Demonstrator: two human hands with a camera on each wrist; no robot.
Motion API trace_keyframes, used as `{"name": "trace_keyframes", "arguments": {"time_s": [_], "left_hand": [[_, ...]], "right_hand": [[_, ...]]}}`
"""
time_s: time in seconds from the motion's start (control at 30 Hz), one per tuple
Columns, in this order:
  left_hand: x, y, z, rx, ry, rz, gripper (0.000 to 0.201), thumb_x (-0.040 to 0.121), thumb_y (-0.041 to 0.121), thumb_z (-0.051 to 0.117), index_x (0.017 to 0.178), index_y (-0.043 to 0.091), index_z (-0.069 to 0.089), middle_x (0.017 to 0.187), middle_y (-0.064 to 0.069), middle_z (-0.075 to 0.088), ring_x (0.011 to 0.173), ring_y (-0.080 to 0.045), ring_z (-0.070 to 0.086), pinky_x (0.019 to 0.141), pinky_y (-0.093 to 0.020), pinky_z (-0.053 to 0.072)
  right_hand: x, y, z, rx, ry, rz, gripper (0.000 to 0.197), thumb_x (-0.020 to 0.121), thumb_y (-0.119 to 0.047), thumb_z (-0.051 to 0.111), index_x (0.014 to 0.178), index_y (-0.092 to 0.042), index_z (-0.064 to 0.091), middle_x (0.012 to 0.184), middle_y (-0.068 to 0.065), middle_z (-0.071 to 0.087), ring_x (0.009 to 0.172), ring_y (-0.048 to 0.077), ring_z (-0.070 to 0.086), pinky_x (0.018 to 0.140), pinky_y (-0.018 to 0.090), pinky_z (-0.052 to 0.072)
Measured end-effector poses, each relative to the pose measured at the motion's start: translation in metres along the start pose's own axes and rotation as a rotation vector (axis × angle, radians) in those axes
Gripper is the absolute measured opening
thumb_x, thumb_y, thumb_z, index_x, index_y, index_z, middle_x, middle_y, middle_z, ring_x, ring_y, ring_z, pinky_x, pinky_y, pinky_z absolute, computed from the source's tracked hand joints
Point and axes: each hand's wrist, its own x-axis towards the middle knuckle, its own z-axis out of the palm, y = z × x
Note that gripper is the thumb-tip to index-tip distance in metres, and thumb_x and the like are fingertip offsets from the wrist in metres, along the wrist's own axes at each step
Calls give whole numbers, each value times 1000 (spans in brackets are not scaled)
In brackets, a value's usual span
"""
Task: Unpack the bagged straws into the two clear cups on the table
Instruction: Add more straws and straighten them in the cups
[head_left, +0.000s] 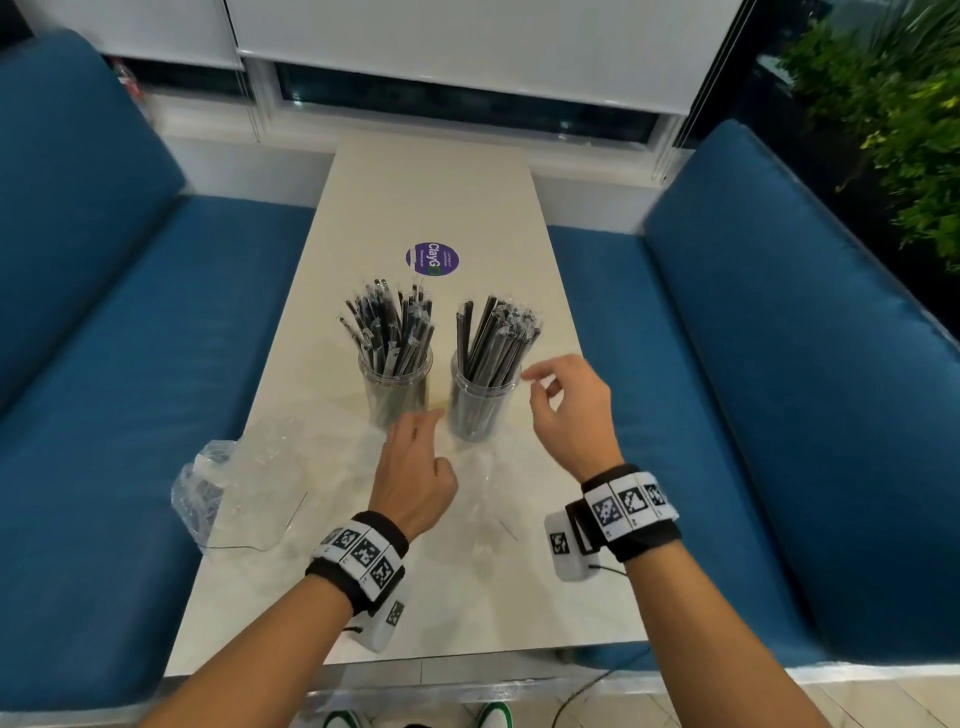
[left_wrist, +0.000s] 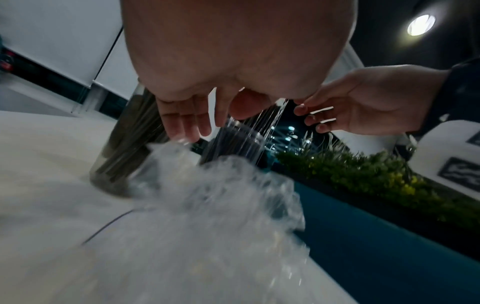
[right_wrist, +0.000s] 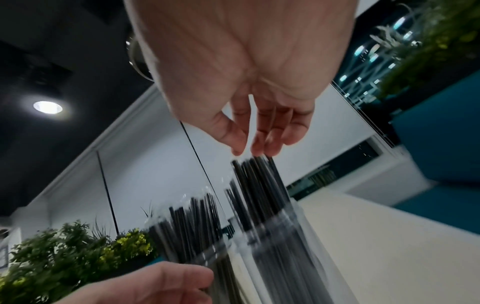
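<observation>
Two clear cups stand side by side mid-table, each packed with black wrapped straws: the left cup (head_left: 397, 387) and the right cup (head_left: 483, 405). My left hand (head_left: 436, 431) hovers low in front of the gap between them, fingers fairly straight and holding nothing. My right hand (head_left: 535, 389) hangs beside the right cup's rim with loosely curled fingers, also holding nothing. In the right wrist view its fingertips (right_wrist: 255, 147) sit just above the right cup's straws (right_wrist: 259, 185). A crumpled clear bag (left_wrist: 207, 195) lies on the table under my left hand.
Another clear bag (head_left: 228, 488) lies at the table's (head_left: 426, 187) near left edge. A purple round sticker (head_left: 432, 258) sits beyond the cups. Blue bench seats (head_left: 130, 338) flank the table on both sides. Green plants (head_left: 893, 104) stand at the far right.
</observation>
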Motion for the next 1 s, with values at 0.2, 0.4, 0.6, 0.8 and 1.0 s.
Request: {"name": "trace_keyframes", "arguments": {"time_s": [0.2, 0.4, 0.6, 0.8, 1.0], "left_hand": [[53, 38, -3, -60, 72, -78, 73, 95, 24, 68, 158, 7, 36, 157, -12, 43, 145, -29, 44, 123, -46, 38], [89, 47, 22, 35, -45, -205, 125, 78, 46, 91, 166, 2, 13, 167, -22, 29, 155, -37, 33, 124, -51, 36], [97, 37, 33, -15, -58, -219, 118, 89, 50, 80, 169, 7, 4, 170, -21, 27, 155, -39, 37, 123, -53, 39], [98, 34, 32, 29, -67, -221, 107, 93, 34, 75, 168, 3, 5, 167, -24, 28, 153, -41, 38, 123, -53, 39], [100, 30, 34, 28, -62, -194, 116, 90, 51, 75, 166, -2, 6, 166, -27, 29, 153, -42, 37, 123, -54, 38]], "right_hand": [[58, -18, -3, -130, -117, -90, 41, 89, -27, 72, 128, -25, 60, 129, 4, 47, 123, 24, 41, 107, 32, 40], [73, -15, 18, -359, -317, -80, 43, 86, -43, 74, 122, -27, 56, 124, 6, 40, 110, 28, 49, 85, 39, 57], [68, -10, 31, -26, -140, -61, 16, 95, -16, 72, 108, -13, 64, 119, 6, 43, 87, 12, 59, 83, 17, 53], [41, -7, 36, -174, -128, 22, 66, 82, -53, 79, 138, -30, 51, 136, 8, 37, 123, 29, 43, 102, 41, 47], [73, -22, 30, -208, -133, -83, 66, 84, -59, 72, 143, -41, 50, 154, 7, 30, 133, 32, 36, 100, 40, 42]]}}
